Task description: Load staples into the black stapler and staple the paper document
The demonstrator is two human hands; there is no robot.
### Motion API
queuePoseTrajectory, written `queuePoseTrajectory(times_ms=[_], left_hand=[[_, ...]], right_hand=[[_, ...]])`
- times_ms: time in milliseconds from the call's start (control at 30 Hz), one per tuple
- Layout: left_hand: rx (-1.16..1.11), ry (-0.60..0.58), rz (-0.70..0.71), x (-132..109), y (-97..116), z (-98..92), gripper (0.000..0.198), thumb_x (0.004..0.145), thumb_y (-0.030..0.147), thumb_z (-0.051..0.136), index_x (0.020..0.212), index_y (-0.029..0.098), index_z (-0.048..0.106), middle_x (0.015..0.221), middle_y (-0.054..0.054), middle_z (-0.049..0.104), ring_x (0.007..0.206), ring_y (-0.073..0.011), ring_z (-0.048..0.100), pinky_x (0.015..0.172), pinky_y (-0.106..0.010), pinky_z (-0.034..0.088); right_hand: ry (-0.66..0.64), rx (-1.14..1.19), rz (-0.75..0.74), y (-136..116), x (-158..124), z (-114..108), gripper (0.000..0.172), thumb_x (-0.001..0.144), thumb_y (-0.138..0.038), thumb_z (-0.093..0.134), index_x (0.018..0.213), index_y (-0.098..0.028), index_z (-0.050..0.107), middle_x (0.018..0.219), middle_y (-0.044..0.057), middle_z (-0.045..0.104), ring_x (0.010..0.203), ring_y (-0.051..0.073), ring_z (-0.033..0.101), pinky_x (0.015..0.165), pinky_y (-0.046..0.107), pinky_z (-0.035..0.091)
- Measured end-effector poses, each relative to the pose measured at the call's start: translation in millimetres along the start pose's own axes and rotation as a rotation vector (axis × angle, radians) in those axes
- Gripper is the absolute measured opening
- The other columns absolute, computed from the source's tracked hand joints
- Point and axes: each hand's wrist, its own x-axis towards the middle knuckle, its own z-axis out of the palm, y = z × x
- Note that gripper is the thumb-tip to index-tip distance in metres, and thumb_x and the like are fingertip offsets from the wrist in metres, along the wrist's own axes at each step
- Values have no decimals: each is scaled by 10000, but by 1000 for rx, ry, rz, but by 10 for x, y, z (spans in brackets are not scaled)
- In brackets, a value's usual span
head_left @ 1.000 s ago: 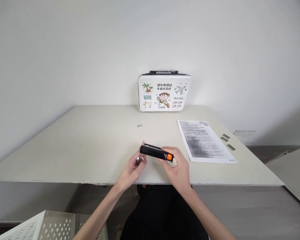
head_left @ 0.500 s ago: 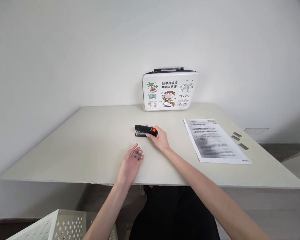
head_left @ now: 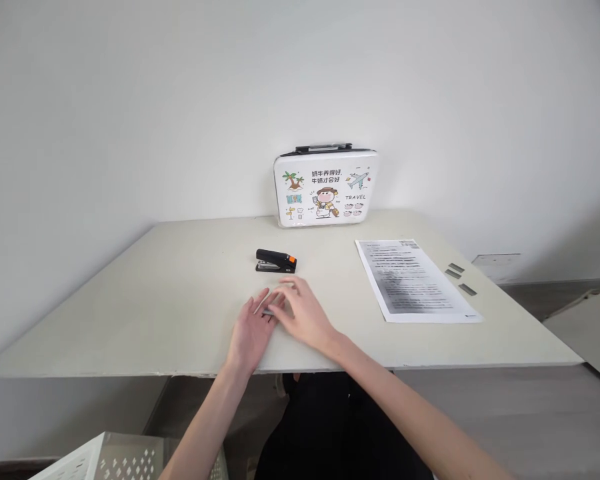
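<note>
My left hand (head_left: pixel 250 328) rests palm up near the front edge of the table (head_left: pixel 180 300), fingers stretched, with a short grey staple strip (head_left: pixel 269 311) lying across them. My right hand (head_left: pixel 304 315) reaches over from the right, its extended fingertips at the left hand's fingers and the strip. Whether it grips the strip is unclear. A black stapler (head_left: pixel 276 261) with an orange end sits closed on the table just beyond both hands, untouched.
A printed sheet of paper (head_left: pixel 413 280) lies to the right, with two loose staple strips (head_left: pixel 461 279) beside it. A white illustrated carry case (head_left: pixel 325 187) stands against the wall. The corner of a white perforated basket (head_left: pixel 105 460) shows at the lower left.
My right hand set the stapler down farther back on the table, let go and drew back to my left hand. The left hand kept the staple strip and turned palm up.
</note>
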Motion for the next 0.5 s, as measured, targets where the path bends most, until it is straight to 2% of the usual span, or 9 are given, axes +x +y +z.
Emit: queuePoseTrajectory(times_ms=[133,267,367,500], left_hand=[[122,-16,3,13,7,-38,406,992,440,561,1257,158,685,1396,-171,659,1260,-270,646,1074,-399,515],[200,-35,44,-30,0,22,408,986,476,577,1259,190,679,1423,-160,647,1308,-272,616,1097,-411,500],[273,-58,137,-64,-35,99,416,980,493,610,1270,199,662,1374,-153,673,1322,-284,609,1131,-448,477],[346,-94,226,-102,-86,157,440,956,518,665,1233,177,673,1270,-142,699,1256,-311,651,1136,-493,468]], right_hand=[[-88,-124,60,-82,-80,131,182,925,-245,728,1098,-192,713,1399,191,553,1310,350,549,1085,543,502],[-44,-115,35,-92,-90,92,118,977,-239,660,1074,-211,721,1386,157,584,1281,321,577,1069,523,521],[19,-88,37,-41,-180,-191,127,1003,-268,628,1096,-239,710,1345,123,616,1270,291,596,1066,493,525],[144,-132,140,210,-444,-894,150,1024,-338,592,1076,-246,699,1239,98,661,1157,256,656,1041,464,529]])
